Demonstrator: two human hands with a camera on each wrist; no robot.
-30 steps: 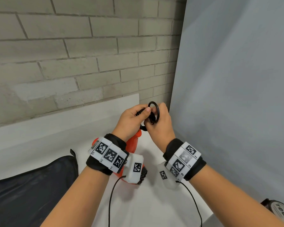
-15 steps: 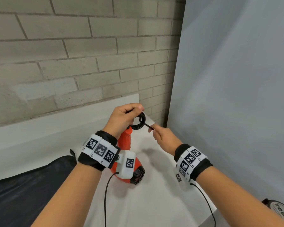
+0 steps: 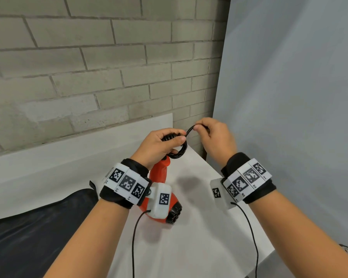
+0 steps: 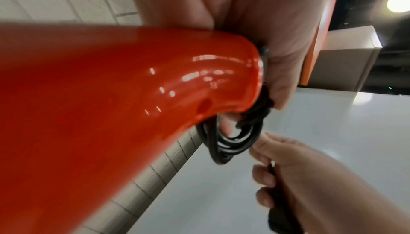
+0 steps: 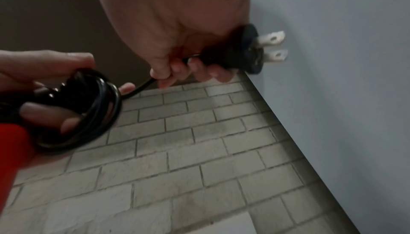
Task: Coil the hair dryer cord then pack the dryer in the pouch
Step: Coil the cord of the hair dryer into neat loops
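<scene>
Since half a second ago the right hand has swung up from 4 o'clock of the coil to about 1 o'clock, laying another turn of cord. Only a short tail is left, so coiling looks nearly done. The left hand grips the coil, thumb over it, fingers through the loop, at the top of the red dryer handle; the dryer's nose rests on the desk. The right grip is curled tight round the plug, prongs pointing away. The black pouch lies at 8 o'clock, unused.
</scene>
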